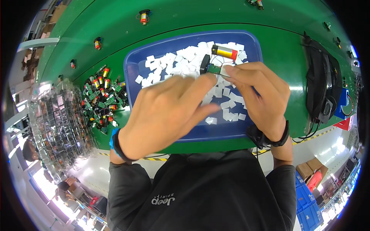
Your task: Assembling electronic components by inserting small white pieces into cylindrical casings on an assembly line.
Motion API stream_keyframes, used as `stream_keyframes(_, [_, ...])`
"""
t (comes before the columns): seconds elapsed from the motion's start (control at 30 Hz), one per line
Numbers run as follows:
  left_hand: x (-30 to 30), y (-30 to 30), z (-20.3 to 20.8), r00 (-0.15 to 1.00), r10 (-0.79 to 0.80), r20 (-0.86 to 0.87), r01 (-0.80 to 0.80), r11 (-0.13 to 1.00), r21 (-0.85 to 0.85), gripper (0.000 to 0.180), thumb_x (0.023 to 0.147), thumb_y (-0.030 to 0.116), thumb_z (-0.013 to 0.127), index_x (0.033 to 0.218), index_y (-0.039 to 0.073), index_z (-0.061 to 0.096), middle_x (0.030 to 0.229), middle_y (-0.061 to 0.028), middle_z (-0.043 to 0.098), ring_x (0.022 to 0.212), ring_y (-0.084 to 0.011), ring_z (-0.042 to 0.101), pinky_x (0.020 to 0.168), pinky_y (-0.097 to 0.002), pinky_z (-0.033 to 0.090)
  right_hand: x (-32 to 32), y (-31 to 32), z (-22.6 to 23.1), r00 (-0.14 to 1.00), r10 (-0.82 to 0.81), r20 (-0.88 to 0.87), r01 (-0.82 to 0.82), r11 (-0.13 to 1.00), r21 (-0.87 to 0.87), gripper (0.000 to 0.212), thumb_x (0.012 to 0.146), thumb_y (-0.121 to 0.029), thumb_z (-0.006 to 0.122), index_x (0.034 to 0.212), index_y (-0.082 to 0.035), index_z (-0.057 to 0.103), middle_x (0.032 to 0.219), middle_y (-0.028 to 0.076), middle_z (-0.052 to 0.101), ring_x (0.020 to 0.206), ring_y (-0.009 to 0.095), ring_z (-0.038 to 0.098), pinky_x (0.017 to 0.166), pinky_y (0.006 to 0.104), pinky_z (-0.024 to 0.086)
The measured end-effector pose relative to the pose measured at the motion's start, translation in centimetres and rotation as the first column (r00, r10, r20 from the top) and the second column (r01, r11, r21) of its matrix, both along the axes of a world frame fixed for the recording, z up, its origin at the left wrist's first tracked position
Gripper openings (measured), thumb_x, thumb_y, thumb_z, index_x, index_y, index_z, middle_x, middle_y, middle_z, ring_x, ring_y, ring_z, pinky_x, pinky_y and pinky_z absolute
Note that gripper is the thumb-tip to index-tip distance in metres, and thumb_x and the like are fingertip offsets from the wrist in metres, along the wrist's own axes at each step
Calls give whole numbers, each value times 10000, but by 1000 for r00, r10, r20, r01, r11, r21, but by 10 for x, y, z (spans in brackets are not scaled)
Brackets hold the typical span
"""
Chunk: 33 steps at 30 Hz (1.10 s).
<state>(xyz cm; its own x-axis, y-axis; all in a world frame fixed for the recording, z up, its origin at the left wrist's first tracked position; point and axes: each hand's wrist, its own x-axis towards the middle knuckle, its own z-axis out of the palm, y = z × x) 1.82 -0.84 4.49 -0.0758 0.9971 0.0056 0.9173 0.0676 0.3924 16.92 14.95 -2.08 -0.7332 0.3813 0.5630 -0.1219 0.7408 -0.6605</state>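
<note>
A small green circuit board (214, 69) is wired to a battery (224, 52) with a black, yellow and red wrap, and a round black part (205, 64) sits beside it. My right hand (264, 90) pinches a small white square piece (224, 71) at the board's right edge. My left hand (165, 109), slightly blurred, has its index fingertip by the board's lower left edge and its thumb spread away. Its other fingers are mostly hidden. Beneath both hands is a blue tub (192, 135) strewn with white squares (165, 61).
A heap of battery and board assemblies (102, 98) lies left of the tub on the green table (285, 42). Clear plastic trays (58, 127) are stacked at far left. Single assemblies (143, 17) dot the far side. A black bag (327, 77) lies at right.
</note>
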Motion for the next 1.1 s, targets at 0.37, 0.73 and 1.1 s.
stream_keyframes(0.37, [-35,18,-25,294,261,919,-111,965,-238,356,923,104,692,1228,-13,549,1152,-88,618,833,-113,607,625,-253,560,-1,8,1,989,135,-67,-130,989,67,210,788,87,759,981,39,691,889,139,726,730,203,700,629,265,545])
stream_keyframes(0.73, [-24,15,-22,558,225,799,-131,974,-183,313,902,100,724,1174,6,601,1016,-59,660,797,-110,625,650,-261,553,4,-3,1,975,71,212,38,882,-470,144,859,33,736,989,29,674,929,78,699,713,97,662,622,217,531])
stream_keyframes(1.1, [-11,13,-22,754,239,612,-204,971,-127,297,865,111,756,1126,30,640,822,-36,630,745,-116,637,631,-269,539,6,-1,0,963,74,258,29,926,-377,132,874,19,724,983,18,650,901,71,652,685,93,633,596,209,507])
